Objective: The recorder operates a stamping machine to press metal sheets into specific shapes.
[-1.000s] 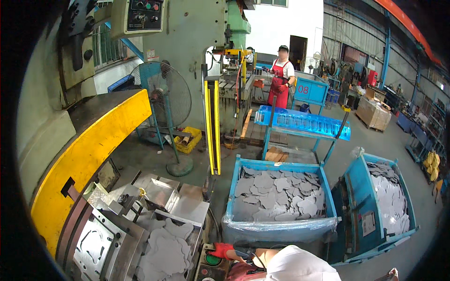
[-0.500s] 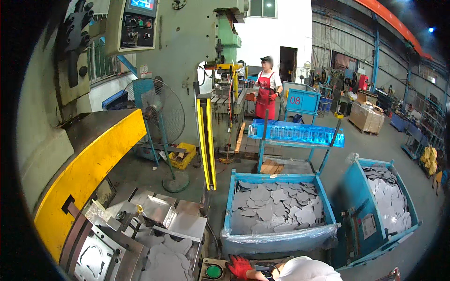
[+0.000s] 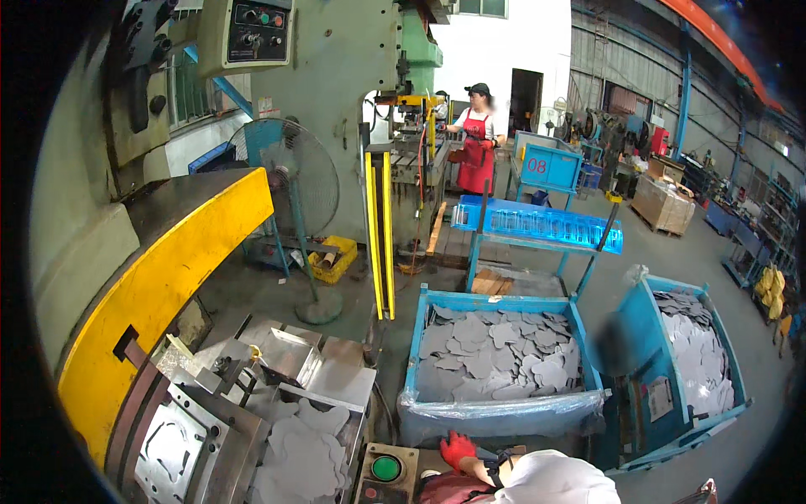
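My right hand (image 3: pixel 457 451), in a red glove, is at the bottom centre, just off the near wall of a blue metal bin (image 3: pixel 504 424). Its fingers look spread, and nothing shows in them. My left hand is out of the picture. Left of the glove is a control box with a round green button (image 3: pixel 386 468). Further left, flat grey metal blanks (image 3: pixel 302 454) lie in a pile beside the steel die (image 3: pixel 180 445) of a press. More grey blanks (image 3: pixel 495 353) fill the blue bin. Part of a red apron (image 3: pixel 457 487) shows below my hand.
The press's yellow curved guard (image 3: pixel 168 252) spans the left side. A yellow-and-black post (image 3: pixel 380 235) and a floor fan (image 3: pixel 294 181) stand behind. A second blue bin (image 3: pixel 672 378) of blanks is at right. Further back, a person in a red apron (image 3: pixel 476 151) stands at another machine.
My right hand has moved up and right, away from the green button toward the bin. The view has tilted slightly. The other person's arm now reaches toward their machine.
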### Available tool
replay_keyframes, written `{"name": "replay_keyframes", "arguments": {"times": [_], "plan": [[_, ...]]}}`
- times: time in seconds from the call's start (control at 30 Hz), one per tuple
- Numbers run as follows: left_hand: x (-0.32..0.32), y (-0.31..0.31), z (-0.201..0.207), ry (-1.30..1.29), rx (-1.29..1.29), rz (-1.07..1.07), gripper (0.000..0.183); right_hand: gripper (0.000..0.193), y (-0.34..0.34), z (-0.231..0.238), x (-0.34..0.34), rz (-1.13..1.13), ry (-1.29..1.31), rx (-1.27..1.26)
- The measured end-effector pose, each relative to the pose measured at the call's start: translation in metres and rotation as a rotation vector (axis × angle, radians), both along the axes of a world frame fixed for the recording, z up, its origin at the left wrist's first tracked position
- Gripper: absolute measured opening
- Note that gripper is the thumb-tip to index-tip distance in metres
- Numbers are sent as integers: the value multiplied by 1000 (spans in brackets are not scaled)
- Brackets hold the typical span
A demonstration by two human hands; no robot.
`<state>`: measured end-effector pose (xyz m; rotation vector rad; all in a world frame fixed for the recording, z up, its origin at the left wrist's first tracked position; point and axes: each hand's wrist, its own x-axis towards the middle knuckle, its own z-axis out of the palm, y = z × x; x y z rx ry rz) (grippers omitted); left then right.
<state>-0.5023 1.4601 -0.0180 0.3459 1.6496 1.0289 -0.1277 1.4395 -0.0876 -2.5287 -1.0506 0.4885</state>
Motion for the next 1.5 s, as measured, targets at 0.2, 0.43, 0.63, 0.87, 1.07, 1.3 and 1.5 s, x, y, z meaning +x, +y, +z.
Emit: {"name": "replay_keyframes", "arguments": {"times": [0.2,0.43,0.63,0.87,1.07,1.3,1.5], "plan": [[-3,-9,1,-5,7,14,80,61,65,16,-52,492,255,98],[-9,-21,-1,-4,-1,52,82,75,69,42,-105,774,46,-194],[-10,-25,-3,-7,-12,73,83,82,81,30,-97,634,22,-196],[-35,-54,-13,-3,-40,182,85,82,97,20,-118,774,140,-409],[1,-2,7,-14,-10,-19,87,82,128,-288,-51,334,-610,616],[-47,-94,-9,12,-92,262,89,73,87,46,-103,815,243,-295],[-89,-262,-99,-18,-169,581,90,67,99,34,-77,790,373,-236]]}}
